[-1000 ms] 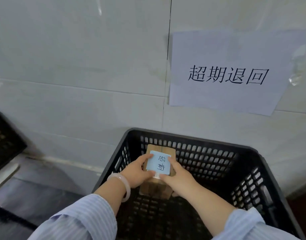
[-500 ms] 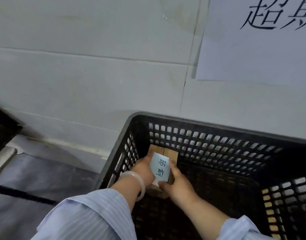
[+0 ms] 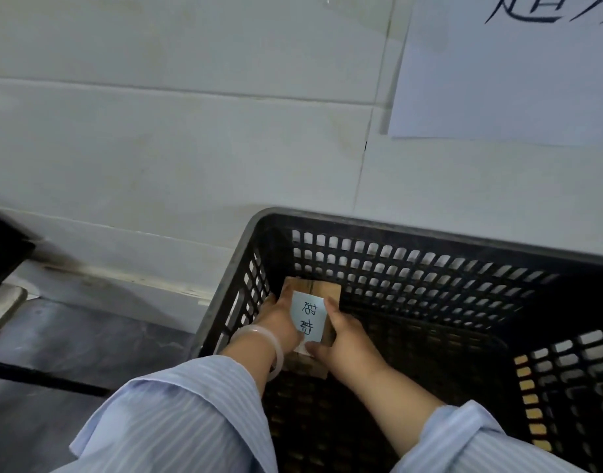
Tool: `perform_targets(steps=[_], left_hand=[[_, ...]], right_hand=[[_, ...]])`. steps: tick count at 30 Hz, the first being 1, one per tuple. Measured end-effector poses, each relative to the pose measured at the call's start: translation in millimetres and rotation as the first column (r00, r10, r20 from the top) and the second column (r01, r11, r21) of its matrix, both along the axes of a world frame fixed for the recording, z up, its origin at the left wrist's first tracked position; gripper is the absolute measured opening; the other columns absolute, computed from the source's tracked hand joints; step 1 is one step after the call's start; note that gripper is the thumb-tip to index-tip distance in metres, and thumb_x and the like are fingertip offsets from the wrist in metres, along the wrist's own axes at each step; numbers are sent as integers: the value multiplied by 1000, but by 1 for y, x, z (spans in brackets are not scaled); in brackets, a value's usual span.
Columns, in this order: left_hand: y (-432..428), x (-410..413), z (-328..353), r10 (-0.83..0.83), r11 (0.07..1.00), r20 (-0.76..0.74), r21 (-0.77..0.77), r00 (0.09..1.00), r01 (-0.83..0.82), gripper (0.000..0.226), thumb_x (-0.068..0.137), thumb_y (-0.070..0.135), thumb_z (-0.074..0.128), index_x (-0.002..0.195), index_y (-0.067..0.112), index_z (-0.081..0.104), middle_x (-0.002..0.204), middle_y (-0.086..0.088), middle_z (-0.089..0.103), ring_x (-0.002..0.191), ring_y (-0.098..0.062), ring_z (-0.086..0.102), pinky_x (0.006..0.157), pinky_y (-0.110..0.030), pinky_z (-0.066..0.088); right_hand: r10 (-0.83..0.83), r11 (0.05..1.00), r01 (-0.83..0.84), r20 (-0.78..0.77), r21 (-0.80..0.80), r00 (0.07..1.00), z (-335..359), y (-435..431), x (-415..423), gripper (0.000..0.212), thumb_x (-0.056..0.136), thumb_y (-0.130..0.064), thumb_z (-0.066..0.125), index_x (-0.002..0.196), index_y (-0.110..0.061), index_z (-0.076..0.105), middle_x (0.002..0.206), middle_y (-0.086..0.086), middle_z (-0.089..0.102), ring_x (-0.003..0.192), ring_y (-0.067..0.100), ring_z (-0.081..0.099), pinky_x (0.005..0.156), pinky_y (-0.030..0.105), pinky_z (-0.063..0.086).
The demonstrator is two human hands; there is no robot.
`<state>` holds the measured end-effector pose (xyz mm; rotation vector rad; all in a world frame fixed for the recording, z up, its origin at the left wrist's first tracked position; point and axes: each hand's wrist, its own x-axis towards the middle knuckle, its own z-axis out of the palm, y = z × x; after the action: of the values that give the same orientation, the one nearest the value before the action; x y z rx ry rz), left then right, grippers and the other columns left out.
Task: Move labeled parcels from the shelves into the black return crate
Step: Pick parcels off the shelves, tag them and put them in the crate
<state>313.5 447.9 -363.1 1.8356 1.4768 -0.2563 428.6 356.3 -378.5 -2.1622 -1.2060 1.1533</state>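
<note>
The parcel (image 3: 322, 291), a small brown cardboard box with a pale blue handwritten label (image 3: 308, 317) on its upper face, sits low inside the black crate (image 3: 412, 230), tucked toward the far-left corner. You cannot tell whether its underside touches the crate floor, since your hands hide its base.

Its long axis runs near to far, almost straight away from you, and it lies directly between your hands. Your left hand (image 3: 280, 319) holds the left side and your right hand (image 3: 346, 337) the right, fingers curled round the edges and thumbs on the labelled face. Neither hand is nearer; they clasp it as a pair.

The release likely turns on side room. Your left wrist, with its pale bracelet (image 3: 272, 343), is just beside the crate's left wall, so that hand has little space to spread. To the right the crate lies open.

The crate stands against a pale tiled wall (image 3: 191, 148), with a paper sign (image 3: 498, 80) above it to the right.
</note>
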Motion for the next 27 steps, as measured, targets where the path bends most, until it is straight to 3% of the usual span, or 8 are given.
perform_targets(steps=[4,10,15,20,27], left_hand=[[-12,-2,22,-118,984,20,135,993,114,94,89,27,66,155,37,-1,163,-3,7,146,-26,22,116,-40,32],[-36,5,80,-390,825,-145,384,909,415,91,89,48,61,155,38,-1,165,1,-1,151,-22,2,122,-45,18],[-60,27,129,-547,588,-241,571,802,573,93,87,58,58,155,37,-2,165,1,-3,152,-22,-4,122,-50,6],[-98,51,175,-692,400,-206,688,691,606,90,88,61,54,154,38,-3,165,3,-6,152,-22,-4,122,-51,3],[-195,91,239,-901,121,-141,826,411,550,86,89,63,50,155,37,1,165,4,-2,151,-22,-1,121,-53,6]], right_hand=[[130,991,-128,222,-24,966,35,-6,19,89,82,-51,68,153,-43,14,161,-3,15,146,20,21,117,38,27],[275,949,-311,596,-44,754,101,-45,49,98,80,-69,57,154,-40,-1,164,-4,-1,151,21,2,121,45,11],[160,979,-203,710,-25,685,150,-96,58,103,75,-80,49,154,-40,-4,164,-5,-5,151,19,-6,122,48,2],[-32,998,-22,800,56,599,192,-165,46,101,76,-83,43,154,-38,-4,164,-5,-3,151,19,-6,121,47,-2],[-282,946,273,861,176,423,253,-289,14,97,79,-82,36,155,-36,-4,164,-3,-1,151,18,-5,122,45,-2]])
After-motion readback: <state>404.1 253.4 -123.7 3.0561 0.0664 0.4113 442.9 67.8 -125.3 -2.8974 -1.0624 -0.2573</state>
